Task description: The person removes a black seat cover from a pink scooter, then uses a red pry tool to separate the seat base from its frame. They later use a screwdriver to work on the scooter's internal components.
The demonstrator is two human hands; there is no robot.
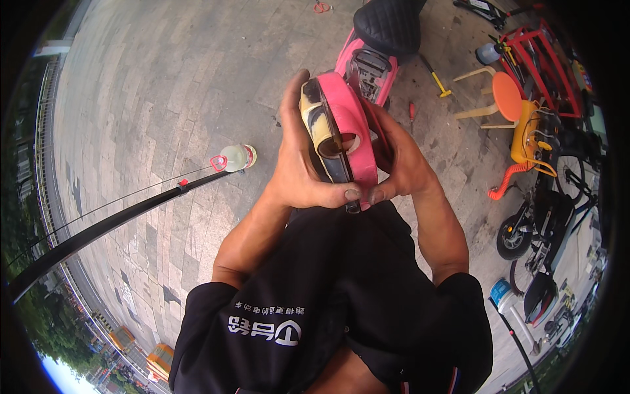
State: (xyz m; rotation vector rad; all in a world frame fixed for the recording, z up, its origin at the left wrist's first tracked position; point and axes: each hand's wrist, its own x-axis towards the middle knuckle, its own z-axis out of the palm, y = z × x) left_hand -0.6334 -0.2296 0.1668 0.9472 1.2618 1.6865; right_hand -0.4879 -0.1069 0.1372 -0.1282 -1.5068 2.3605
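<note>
My left hand (304, 177) and my right hand (407, 157) grip a moulded part (356, 144) from either side, in front of my body at chest height. Its right half is pink plastic; the left half is black and cream, with a round opening through it. Both thumbs press near its lower end, almost touching, and my left fingers curl along the outer black side. Some of my right fingers are hidden behind the pink shell. Beyond the part stands a pink scooter (374, 72) with a black quilted seat (387, 26), its inner workings showing under the seat.
On the paving (144, 85) are a water bottle (238, 158) beside a long black pole (118, 226) at left, a yellow-headed hammer (438, 82) and red screwdriver (412, 115). Rightward stand an orange stool (506, 95), red rack (538, 59), yellow compressor (525, 131), black scooter (551, 223) and bucket (503, 294).
</note>
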